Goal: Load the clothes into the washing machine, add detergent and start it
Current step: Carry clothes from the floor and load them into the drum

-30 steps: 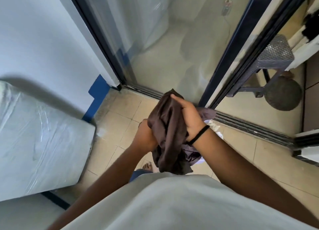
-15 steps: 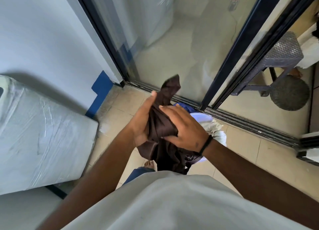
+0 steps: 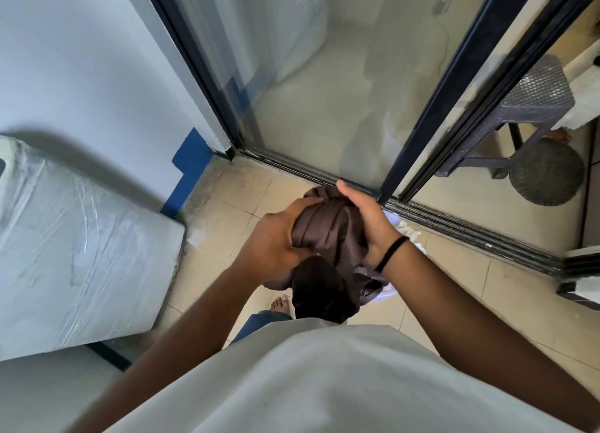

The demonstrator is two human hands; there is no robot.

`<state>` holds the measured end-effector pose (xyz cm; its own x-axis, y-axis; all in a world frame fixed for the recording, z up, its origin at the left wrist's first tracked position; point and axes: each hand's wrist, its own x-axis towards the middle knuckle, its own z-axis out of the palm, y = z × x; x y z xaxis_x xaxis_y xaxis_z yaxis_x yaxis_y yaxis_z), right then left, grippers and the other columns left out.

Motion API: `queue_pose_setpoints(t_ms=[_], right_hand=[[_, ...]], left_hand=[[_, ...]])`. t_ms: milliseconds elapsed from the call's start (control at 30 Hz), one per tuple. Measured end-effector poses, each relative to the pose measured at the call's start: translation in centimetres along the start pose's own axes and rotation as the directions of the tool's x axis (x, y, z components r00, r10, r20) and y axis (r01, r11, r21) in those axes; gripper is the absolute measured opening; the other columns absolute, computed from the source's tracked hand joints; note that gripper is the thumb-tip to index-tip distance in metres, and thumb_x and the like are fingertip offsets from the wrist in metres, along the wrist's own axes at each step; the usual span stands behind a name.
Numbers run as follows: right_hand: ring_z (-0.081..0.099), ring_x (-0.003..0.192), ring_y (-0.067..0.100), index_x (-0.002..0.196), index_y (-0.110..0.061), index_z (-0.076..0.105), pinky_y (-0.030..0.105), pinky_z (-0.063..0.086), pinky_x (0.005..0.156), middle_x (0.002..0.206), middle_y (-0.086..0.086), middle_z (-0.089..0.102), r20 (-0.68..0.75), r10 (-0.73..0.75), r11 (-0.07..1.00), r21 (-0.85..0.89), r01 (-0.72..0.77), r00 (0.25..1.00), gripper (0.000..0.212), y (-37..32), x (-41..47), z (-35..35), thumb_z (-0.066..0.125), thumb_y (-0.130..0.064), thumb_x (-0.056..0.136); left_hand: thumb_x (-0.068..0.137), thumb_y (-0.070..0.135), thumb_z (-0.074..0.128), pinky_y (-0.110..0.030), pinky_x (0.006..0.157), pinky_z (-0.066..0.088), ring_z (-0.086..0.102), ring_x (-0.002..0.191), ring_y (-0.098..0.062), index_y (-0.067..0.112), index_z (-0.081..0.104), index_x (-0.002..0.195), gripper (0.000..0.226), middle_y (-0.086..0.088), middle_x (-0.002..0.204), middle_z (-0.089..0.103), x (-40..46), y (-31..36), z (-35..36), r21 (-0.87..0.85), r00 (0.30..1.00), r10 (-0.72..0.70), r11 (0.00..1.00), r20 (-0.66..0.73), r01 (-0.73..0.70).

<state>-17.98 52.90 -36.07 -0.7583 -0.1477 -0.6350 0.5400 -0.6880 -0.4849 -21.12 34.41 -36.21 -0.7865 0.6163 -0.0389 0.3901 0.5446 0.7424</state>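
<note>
A bunched dark brown garment (image 3: 328,231) sits between both my hands, above the floor in the middle of the view. My left hand (image 3: 276,241) grips its left side with fingers curled into the cloth. My right hand (image 3: 367,225), with a black band at the wrist, wraps over its right side and top. More dark cloth hangs below the bundle. Under it a white laundry basket (image 3: 388,291) with pale clothes (image 3: 409,233) shows only at its edges. The washing machine (image 3: 81,254), wrapped in clear plastic, stands at the left.
A sliding glass door with a dark frame (image 3: 418,130) and floor track (image 3: 470,231) runs across ahead. Beyond it on the right stand a dark woven stool (image 3: 532,101) and a round woven pouf (image 3: 545,176). Beige floor tiles (image 3: 233,199) lie between machine and door. My bare foot (image 3: 282,304) shows below.
Both hands have gathered the brown garment into a tighter bundle. The loose end that stuck up half a second ago is now tucked under my right hand.
</note>
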Motion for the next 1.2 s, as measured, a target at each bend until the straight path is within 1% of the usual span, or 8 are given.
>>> queue_pose_setpoints(t_ms=[133,233,333,500,633,800,933,1200], right_hand=[[0.062,0.092,0.006,0.111,-0.021,0.063,0.036,0.049,0.092,0.098,-0.007,0.065,-0.163,-0.613,0.694,-0.579,0.428,0.773,0.047,-0.6,-0.4,0.4,0.060,-0.062,0.088],[0.042,0.137,0.010,0.145,-0.028,0.039,0.036,0.041,0.109,0.146,0.000,0.044,0.308,-0.747,0.098,-0.826,0.556,0.589,0.082,-0.1,-1.3,-0.7,0.067,-0.066,0.078],[0.012,0.154,0.021,0.159,-0.028,0.009,0.049,0.027,0.120,0.166,0.005,0.007,0.555,-0.553,-0.286,-0.827,0.484,0.621,0.123,1.2,-1.2,-2.1,0.073,-0.076,0.066],[0.043,0.140,0.021,0.157,-0.031,0.022,0.047,0.042,0.110,0.153,0.001,0.038,0.474,-0.621,-0.068,-0.826,0.560,0.624,0.091,2.1,-0.6,-1.7,0.073,-0.023,0.082],[0.060,0.123,0.015,0.136,-0.013,0.057,0.037,0.047,0.104,0.129,0.000,0.066,0.311,-0.741,0.074,-0.843,0.533,0.595,0.055,0.8,-0.2,-1.8,0.071,-0.004,0.083],[0.068,0.092,0.020,0.103,-0.011,0.069,0.035,0.053,0.083,0.097,0.003,0.073,-0.065,-0.646,0.449,-0.838,0.309,0.761,0.025,-0.3,0.4,0.2,0.078,-0.011,0.080],[0.071,0.100,0.029,0.113,-0.001,0.072,0.040,0.056,0.091,0.111,0.018,0.073,-0.096,-0.193,0.960,-0.225,0.168,0.976,0.033,0.1,0.2,2.1,0.075,-0.009,0.081],[0.056,0.125,0.002,0.143,-0.030,0.042,0.025,0.046,0.105,0.138,-0.004,0.057,0.116,-0.510,0.553,-0.715,0.428,0.852,0.098,1.9,-0.1,-2.2,0.090,-0.051,0.060]], left_hand=[[0.076,0.010,0.085,-0.026,0.079,0.055,0.071,0.083,-0.006,0.014,0.071,0.100,0.029,0.004,0.090,0.076,-0.1,0.3,0.1,-0.393,0.927,-0.282,0.903,-0.247,0.170],[0.083,0.016,0.079,-0.042,0.085,0.061,0.076,0.095,-0.027,0.007,0.074,0.110,0.029,-0.012,0.104,0.077,0.8,1.2,-1.1,-0.912,0.762,-0.648,0.316,-0.005,0.262],[0.094,0.049,0.059,-0.046,0.083,0.061,0.072,0.108,-0.032,0.008,0.076,0.116,0.050,-0.016,0.120,0.072,1.2,1.3,-3.2,-0.909,0.796,-0.455,-0.081,0.398,0.408],[0.096,0.068,0.039,-0.032,0.076,0.061,0.075,0.101,-0.019,0.023,0.082,0.103,0.062,-0.004,0.109,0.077,1.1,0.9,-3.4,-0.894,0.790,-0.480,0.026,0.382,0.447],[0.067,0.093,0.051,-0.039,0.098,0.051,0.064,0.113,-0.021,0.030,0.049,0.141,0.097,-0.004,0.139,0.060,-0.4,-0.2,-2.9,-0.468,0.714,-0.700,0.628,0.007,0.621],[0.060,0.061,0.087,-0.025,0.109,0.042,0.040,0.139,-0.005,0.040,0.026,0.155,0.115,0.010,0.152,0.036,-2.1,-0.4,-1.7,-0.355,0.950,-0.199,0.929,-0.240,0.105],[0.055,0.061,0.090,-0.032,0.101,0.047,0.051,0.116,-0.008,0.041,0.050,0.139,0.096,0.007,0.130,0.051,-1.2,0.0,-1.3,0.024,0.956,-0.143,0.988,-0.258,0.155],[0.077,0.018,0.077,-0.014,0.065,0.047,0.057,0.071,0.006,0.034,0.061,0.079,0.023,0.027,0.075,0.063,0.1,0.4,-3.8,-0.290,0.703,-0.265,0.953,-0.660,0.087]])
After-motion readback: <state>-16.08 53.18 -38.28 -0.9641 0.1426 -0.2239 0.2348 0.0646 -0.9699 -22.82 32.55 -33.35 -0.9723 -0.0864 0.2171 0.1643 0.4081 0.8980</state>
